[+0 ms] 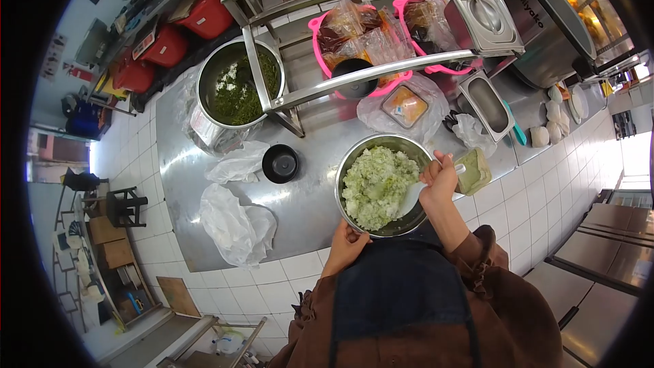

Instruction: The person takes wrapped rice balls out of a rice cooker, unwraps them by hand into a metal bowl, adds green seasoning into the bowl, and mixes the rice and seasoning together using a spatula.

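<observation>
My right hand [439, 180] is wrapped round the handle of a white spatula [411, 199], its blade down in a steel mixing bowl [347, 152]. The bowl holds a mound of crumbly white and green food [378, 180], unevenly coloured. At the bowl's near left side, my left hand [349, 240] grips the rim, fingers closed on it. Just right of the bowl, partly behind my right hand, is a square tub with pale green contents [473, 176]. A small black bowl [280, 163] stands to the left on the steel table [313, 211].
Crumpled plastic bags [235, 225] lie at the left. Farther back stand a steel bowl of shredded green leaves [240, 95] and a steel rack [340, 80] with pink baskets [318, 37] behind its rail. A boxed orange food [405, 107] and rectangular steel pan [487, 105] lie beyond the bowl.
</observation>
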Motion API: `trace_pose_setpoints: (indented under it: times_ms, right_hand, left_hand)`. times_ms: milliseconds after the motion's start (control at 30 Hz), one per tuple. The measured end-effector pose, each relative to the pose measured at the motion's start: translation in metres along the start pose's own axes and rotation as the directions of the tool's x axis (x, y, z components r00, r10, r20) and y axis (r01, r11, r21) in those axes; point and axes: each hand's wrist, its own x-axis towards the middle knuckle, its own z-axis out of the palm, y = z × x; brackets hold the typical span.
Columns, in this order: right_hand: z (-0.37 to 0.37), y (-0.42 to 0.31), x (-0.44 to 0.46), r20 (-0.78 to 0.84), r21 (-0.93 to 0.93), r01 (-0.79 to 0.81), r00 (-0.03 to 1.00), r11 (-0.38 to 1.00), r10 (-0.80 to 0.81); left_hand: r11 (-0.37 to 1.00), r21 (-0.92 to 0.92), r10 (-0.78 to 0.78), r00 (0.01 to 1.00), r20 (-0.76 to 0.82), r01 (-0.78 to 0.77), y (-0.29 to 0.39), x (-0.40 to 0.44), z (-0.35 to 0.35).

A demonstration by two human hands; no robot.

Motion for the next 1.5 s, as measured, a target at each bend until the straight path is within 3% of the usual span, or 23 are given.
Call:
trace_pose_setpoints:
  times_ms: [133, 200, 333, 400, 533, 600, 633, 700, 733, 800, 833, 933, 1067, 1133, 1167, 1200, 1267, 1333, 1400, 1500]
  right_hand:
    - [0.015, -0.007, -0.001, 0.036, -0.020, 0.031, 0.999, 0.999, -0.030]
    - [0.020, -0.010, -0.001, 0.067, 0.000, 0.059, 0.996, 0.998, -0.059]
    - [0.035, -0.018, 0.001, 0.144, 0.003, 0.101, 0.984, 0.995, -0.101]
    - [0.046, -0.020, -0.002, 0.271, 0.006, 0.136, 0.953, 0.991, -0.132]
    - [0.066, -0.006, -0.012, 0.428, 0.067, 0.164, 0.886, 0.984, -0.177]
    - [0.066, 0.017, -0.017, 0.566, -0.116, 0.356, 0.791, 0.927, -0.233]
    - [0.061, 0.030, -0.017, 0.565, -0.114, 0.354, 0.792, 0.928, -0.232]
    - [0.049, 0.055, -0.013, 0.866, -0.187, 0.553, 0.483, 0.812, -0.130]
    - [0.045, 0.059, -0.004, 0.864, -0.188, 0.550, 0.487, 0.814, -0.129]
    - [0.042, 0.045, 0.021, 0.886, -0.302, 0.441, 0.457, 0.845, 0.078]
    - [0.043, 0.033, 0.030, 0.863, -0.329, 0.288, 0.479, 0.899, 0.162]
    - [0.044, -0.006, 0.032, 0.882, -0.352, 0.250, 0.413, 0.902, 0.229]
    - [0.051, -0.038, 0.015, 0.920, -0.196, 0.250, 0.380, 0.948, 0.090]
    - [0.044, -0.022, -0.016, 0.832, -0.191, 0.213, 0.554, 0.958, 0.043]
    - [0.038, -0.006, -0.018, 0.888, -0.150, 0.759, 0.385, 0.633, -0.252]
    - [0.027, 0.008, -0.008, 0.885, -0.153, 0.755, 0.392, 0.638, -0.252]
    - [0.011, 0.021, 0.007, 0.912, -0.279, 0.664, 0.409, 0.693, -0.025]
    - [0.010, 0.017, 0.020, 0.880, -0.243, 0.646, 0.461, 0.724, -0.116]
    - [0.008, 0.009, 0.038, 0.824, -0.224, 0.381, 0.565, 0.897, -0.034]
    - [0.012, -0.014, 0.046, 0.831, -0.124, 0.286, 0.553, 0.950, -0.058]
  left_hand:
    - [0.997, 0.077, -0.004, 0.999, 0.036, 0.001, 0.007, -0.003, -0.003]
    - [0.967, 0.254, -0.035, 0.988, 0.150, -0.004, 0.016, -0.004, -0.010]
    - [0.977, 0.204, -0.002, 0.948, 0.317, -0.066, 0.022, 0.011, -0.047]
    - [0.955, 0.257, 0.153, 0.988, -0.009, -0.146, 0.054, 0.019, -0.043]
    - [0.981, 0.090, 0.182, 0.979, -0.091, -0.174, 0.054, 0.045, -0.043]
    - [0.975, 0.165, 0.164, 0.984, -0.070, -0.151, 0.051, 0.047, -0.049]
    - [0.974, 0.168, 0.163, 0.984, -0.070, -0.149, 0.052, 0.047, -0.049]
    - [0.980, 0.164, 0.130, 0.988, -0.085, -0.115, 0.056, 0.046, -0.044]
    - [0.980, 0.167, 0.126, 0.988, -0.084, -0.110, 0.054, 0.045, -0.043]
    - [0.981, 0.129, 0.160, 0.979, -0.129, -0.143, 0.050, 0.050, -0.040]
    - [0.980, 0.133, 0.162, 0.979, -0.124, -0.146, 0.045, 0.050, -0.039]
    - [0.982, 0.120, 0.160, 0.978, -0.135, -0.144, 0.041, 0.056, -0.033]
    - [0.995, 0.017, 0.104, 0.976, -0.191, -0.103, 0.048, 0.046, -0.022]
    - [0.997, 0.017, 0.082, 0.978, -0.192, -0.080, 0.050, 0.046, -0.020]
    - [0.996, -0.003, 0.090, 0.975, -0.205, -0.092, 0.050, 0.045, -0.018]
    - [0.995, -0.019, 0.094, 0.971, -0.218, -0.100, 0.050, 0.043, -0.018]
    - [0.995, 0.014, 0.103, 0.970, -0.219, -0.102, 0.047, 0.041, -0.018]
    - [0.993, 0.042, 0.115, 0.969, -0.219, -0.108, 0.044, 0.039, -0.017]
    - [0.988, 0.082, 0.147, 0.966, -0.212, -0.133, 0.044, 0.041, -0.015]
    - [0.993, 0.042, 0.113, 0.965, -0.237, -0.106, 0.041, 0.039, -0.013]
